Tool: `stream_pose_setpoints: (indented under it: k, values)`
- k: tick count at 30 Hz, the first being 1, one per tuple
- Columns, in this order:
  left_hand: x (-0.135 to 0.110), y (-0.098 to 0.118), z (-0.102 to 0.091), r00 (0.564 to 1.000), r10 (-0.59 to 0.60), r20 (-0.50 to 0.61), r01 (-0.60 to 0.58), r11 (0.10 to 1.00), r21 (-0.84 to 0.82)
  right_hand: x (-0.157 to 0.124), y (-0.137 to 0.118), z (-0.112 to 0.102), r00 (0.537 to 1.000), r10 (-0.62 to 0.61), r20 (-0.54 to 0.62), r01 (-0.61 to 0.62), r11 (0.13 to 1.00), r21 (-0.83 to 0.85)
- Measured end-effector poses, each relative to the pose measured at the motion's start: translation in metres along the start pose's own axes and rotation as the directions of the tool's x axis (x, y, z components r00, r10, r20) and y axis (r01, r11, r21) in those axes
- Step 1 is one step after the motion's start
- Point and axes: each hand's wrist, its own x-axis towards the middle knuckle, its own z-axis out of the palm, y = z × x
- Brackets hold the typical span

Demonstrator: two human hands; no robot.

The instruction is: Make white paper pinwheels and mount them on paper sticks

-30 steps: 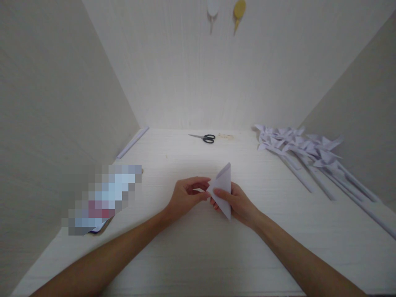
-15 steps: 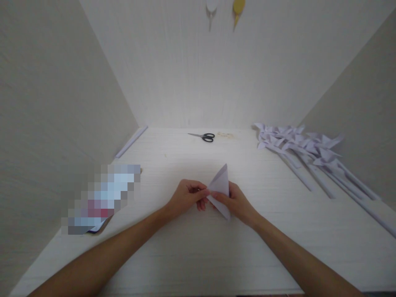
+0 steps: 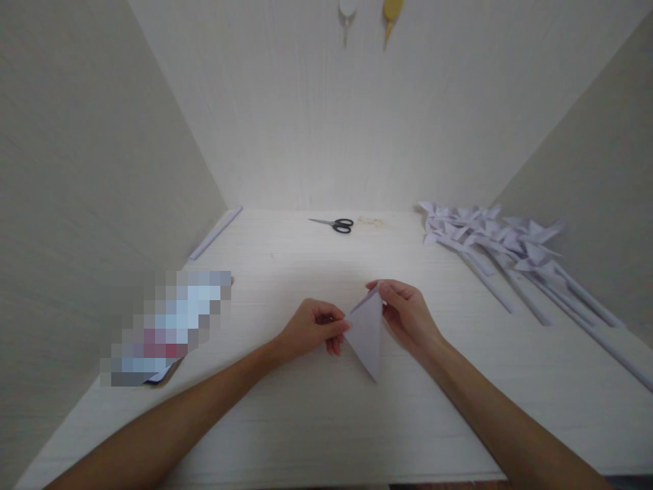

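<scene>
A white sheet of paper folded into a triangle (image 3: 368,333) is held above the table in front of me. My left hand (image 3: 319,325) pinches its left corner between thumb and fingers. At the top corner, my right hand (image 3: 405,306) grips the paper with the thumb in front and fingers behind. The triangle's lower corner points down toward me, free of both hands. Beyond the hands, black-handled scissors (image 3: 341,225) lie on the table.
Several paper pinwheels (image 3: 490,235) with rolled paper sticks are piled at the right. A paper stick (image 3: 215,233) lies at the back left, above a pixelated phone-like device (image 3: 173,333). Small beige bits (image 3: 371,222) lie beside the scissors. White and yellow teardrop shapes (image 3: 392,20) show on the back wall.
My right hand has moved from the middle of the paper up to its top corner. The triangle now shows more of its face, while my left hand keeps its pinch.
</scene>
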Motion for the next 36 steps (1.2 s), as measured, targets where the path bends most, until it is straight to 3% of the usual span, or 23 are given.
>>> stream_pose_setpoints:
  k: [10, 18, 22, 30, 33, 36]
  values:
    - [0.000, -0.002, 0.000, 1.000, -0.006, 0.029, 0.006, 1.000, 0.009, 0.002, 0.000, -0.001, 0.997, 0.000, -0.072, 0.007, 0.995, 0.096]
    - [-0.002, 0.000, 0.000, 0.999, -0.019, 0.048, 0.018, 0.999, 0.034, 0.000, -0.005, -0.003, 0.981, 0.170, 0.093, -0.185, 0.964, 0.190]
    - [-0.002, -0.002, 0.000, 0.998, -0.025, 0.051, 0.023, 0.999, 0.032, 0.001, -0.004, -0.006, 0.975, 0.196, 0.108, -0.215, 0.955, 0.203]
    - [-0.001, -0.001, 0.001, 0.998, -0.019, 0.054, 0.018, 1.000, 0.019, 0.003, -0.004, -0.005, 0.998, 0.060, -0.009, -0.059, 0.995, 0.084]
    - [0.000, -0.001, 0.001, 0.999, -0.022, 0.030, 0.021, 1.000, 0.021, 0.004, 0.000, -0.008, 0.995, -0.070, -0.068, 0.063, 0.993, -0.095]
    - [0.001, -0.002, 0.001, 0.999, -0.029, 0.012, 0.029, 0.999, 0.027, 0.003, 0.005, -0.009, 0.972, -0.210, -0.107, 0.162, 0.925, -0.344]
